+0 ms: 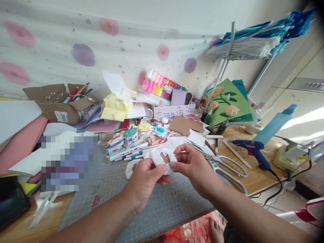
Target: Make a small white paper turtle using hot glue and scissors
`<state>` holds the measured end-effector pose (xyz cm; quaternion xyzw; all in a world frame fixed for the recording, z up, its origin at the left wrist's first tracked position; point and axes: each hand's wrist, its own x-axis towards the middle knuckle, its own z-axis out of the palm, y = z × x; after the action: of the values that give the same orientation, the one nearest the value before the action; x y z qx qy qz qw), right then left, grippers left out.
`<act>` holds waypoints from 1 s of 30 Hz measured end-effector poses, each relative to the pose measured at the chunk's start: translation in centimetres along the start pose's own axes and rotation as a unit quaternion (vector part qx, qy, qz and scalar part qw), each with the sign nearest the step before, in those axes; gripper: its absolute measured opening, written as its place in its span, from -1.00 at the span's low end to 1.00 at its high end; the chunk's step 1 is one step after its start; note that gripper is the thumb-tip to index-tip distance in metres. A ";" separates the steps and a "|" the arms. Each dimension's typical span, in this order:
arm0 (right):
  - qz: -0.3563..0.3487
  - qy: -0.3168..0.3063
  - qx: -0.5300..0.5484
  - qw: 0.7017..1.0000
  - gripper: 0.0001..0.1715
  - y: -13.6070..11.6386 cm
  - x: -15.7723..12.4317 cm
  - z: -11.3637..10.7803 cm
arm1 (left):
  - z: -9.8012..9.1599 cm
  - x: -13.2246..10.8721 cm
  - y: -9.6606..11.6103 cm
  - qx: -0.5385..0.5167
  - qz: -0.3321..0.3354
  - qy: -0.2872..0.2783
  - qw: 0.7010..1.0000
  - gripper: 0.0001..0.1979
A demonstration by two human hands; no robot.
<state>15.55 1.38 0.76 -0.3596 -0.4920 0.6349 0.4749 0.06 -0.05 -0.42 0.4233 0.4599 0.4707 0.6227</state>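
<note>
Over the cutting mat (131, 206), my left hand (146, 177) pinches the lower left edge of a white textured piece of tissue paper (157, 156). My right hand (192, 165) grips the same tissue on its right side, thumb and fingers pressed together. A small brown patch, like cardboard, shows in the middle of the tissue. Another crumpled white piece (129, 168) lies on the mat, partly hidden behind my left hand. Large metal scissors (227, 168) rest just right of my right hand.
Several markers (129, 156) and decorated paper pieces (130, 133) are heaped behind my hands. A blue hot glue gun (255, 152) with a cord stands at the right. A cardboard box (54, 111) is at the back left, and a brown card (184, 125) lies behind.
</note>
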 end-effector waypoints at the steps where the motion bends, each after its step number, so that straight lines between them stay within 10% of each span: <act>1: -0.001 -0.012 0.007 1.000 -0.64 0.0 0.0 0.0 | 0.0 0.0 0.0 0.002 0.002 0.003 1.000 -0.80; 30: 0.011 0.018 -0.044 0.999 -0.64 -0.2 0.1 -1.3 | -0.5 0.0 0.1 -0.013 0.017 -0.058 0.998 -0.75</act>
<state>16.79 1.88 0.59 -0.3969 -0.5071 0.6109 0.4605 -0.43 0.04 -0.40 0.4498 0.4098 0.4618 0.6453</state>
